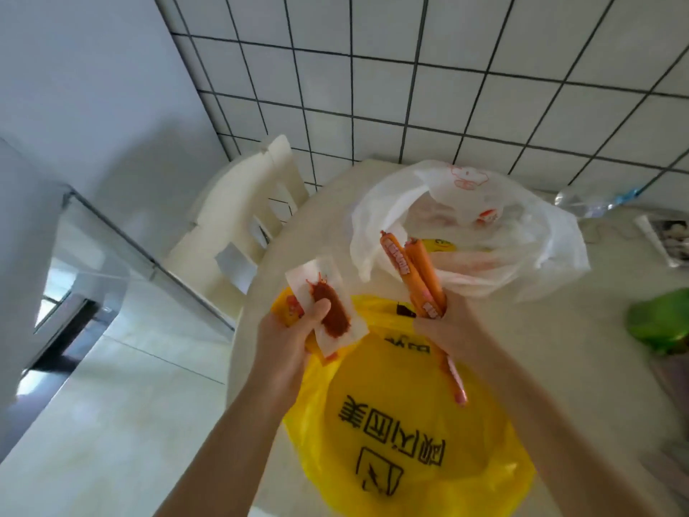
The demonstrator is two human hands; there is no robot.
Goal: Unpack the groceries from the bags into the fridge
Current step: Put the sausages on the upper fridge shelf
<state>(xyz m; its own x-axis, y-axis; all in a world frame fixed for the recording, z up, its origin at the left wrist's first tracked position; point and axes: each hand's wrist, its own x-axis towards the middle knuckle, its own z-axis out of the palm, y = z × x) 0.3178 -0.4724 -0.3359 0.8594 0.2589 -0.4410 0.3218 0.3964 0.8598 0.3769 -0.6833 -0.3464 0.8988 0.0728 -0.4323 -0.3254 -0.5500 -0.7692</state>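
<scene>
Above two bags, left hand [294,341] grips sauce packets [328,307]; right hand [447,326] grips three sausages [414,274].

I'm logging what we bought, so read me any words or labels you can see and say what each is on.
yellow bag: large black Chinese characters, upside down to the camera, "美团买菜", plus a boxed logo.
sausages in the right hand: white lettering, too blurred to read.
white bag: red cartoon print, no readable words.
sauce packet in the left hand: none readable.
</scene>
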